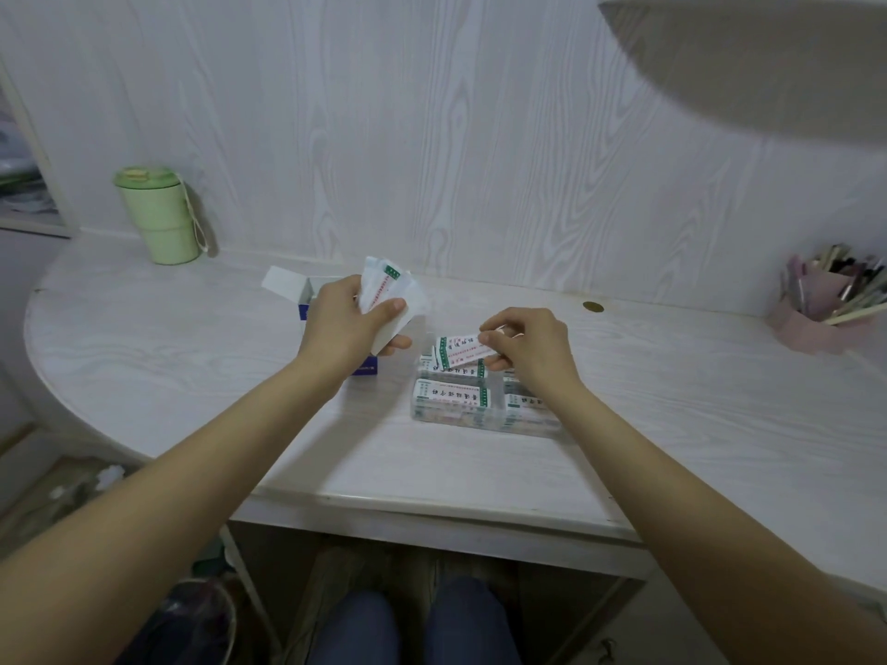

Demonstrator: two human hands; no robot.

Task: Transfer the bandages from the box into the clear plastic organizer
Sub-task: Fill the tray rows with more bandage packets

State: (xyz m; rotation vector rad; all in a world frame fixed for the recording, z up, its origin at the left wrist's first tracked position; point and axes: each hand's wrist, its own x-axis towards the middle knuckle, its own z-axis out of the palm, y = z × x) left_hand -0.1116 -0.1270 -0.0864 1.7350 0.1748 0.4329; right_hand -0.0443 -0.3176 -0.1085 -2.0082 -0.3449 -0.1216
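Note:
My left hand point(346, 324) grips a fanned stack of white bandage wrappers point(389, 286) above the blue and white bandage box point(307, 300), whose flap stands open at the back left. My right hand point(528, 343) pinches one wrapped bandage point(460, 350) with red print and a green end, held just over the clear plastic organizer point(456, 415). Several wrapped bandages point(453, 395) lie stacked in the organizer's compartments. My right wrist hides the organizer's right half.
A green lidded cup point(156, 213) stands at the back left by the wall. A pink holder point(816, 324) full of pens sits at the far right. A small brass disc point(593, 306) lies on the white wood-grain table point(168, 357). A lamp shade point(768, 55) hangs at the top right.

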